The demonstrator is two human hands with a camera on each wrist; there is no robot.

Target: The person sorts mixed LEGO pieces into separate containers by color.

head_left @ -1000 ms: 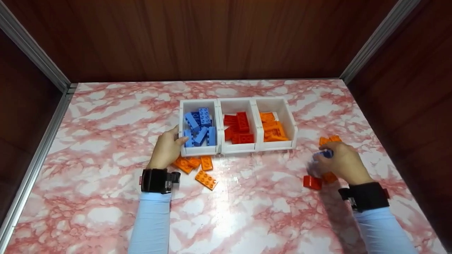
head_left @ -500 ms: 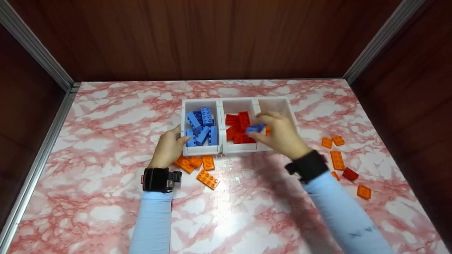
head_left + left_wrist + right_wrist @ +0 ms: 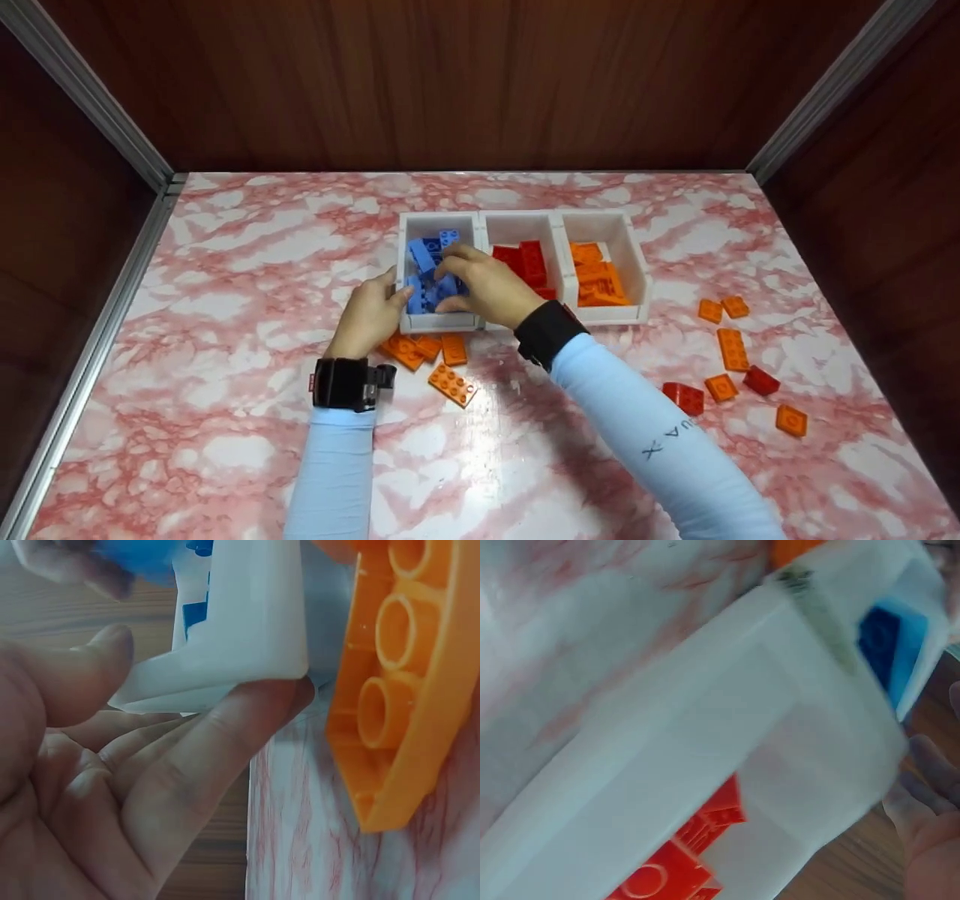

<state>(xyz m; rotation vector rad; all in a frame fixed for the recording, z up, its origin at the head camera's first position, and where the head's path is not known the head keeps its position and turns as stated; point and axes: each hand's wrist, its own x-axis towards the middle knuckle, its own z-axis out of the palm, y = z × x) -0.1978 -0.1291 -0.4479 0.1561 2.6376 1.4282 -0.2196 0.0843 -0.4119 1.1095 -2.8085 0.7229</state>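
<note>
Three joined white bins stand on the marbled table. The left bin (image 3: 439, 322) holds blue bricks (image 3: 422, 257), the middle one red bricks (image 3: 532, 262), the right one orange bricks (image 3: 598, 283). My left hand (image 3: 367, 313) grips the left bin's outer side, thumb at the rim and fingers along the wall, as the left wrist view shows. Over that bin, my right hand (image 3: 495, 289) pinches a blue brick (image 3: 142, 555), blurred in the left wrist view. In the head view its fingers and thumb partly cover the blue bricks beneath.
Several orange bricks (image 3: 452, 385) lie just in front of the left bin, close to my left hand. To the right are more loose orange bricks (image 3: 733, 349) and two red ones (image 3: 761, 380), one partly behind my right sleeve. Wooden panels (image 3: 450, 90) enclose the table.
My right hand has carried the blue brick from the loose bricks at the right, across the bins, to the left bin. My left hand has kept its grip there.
</note>
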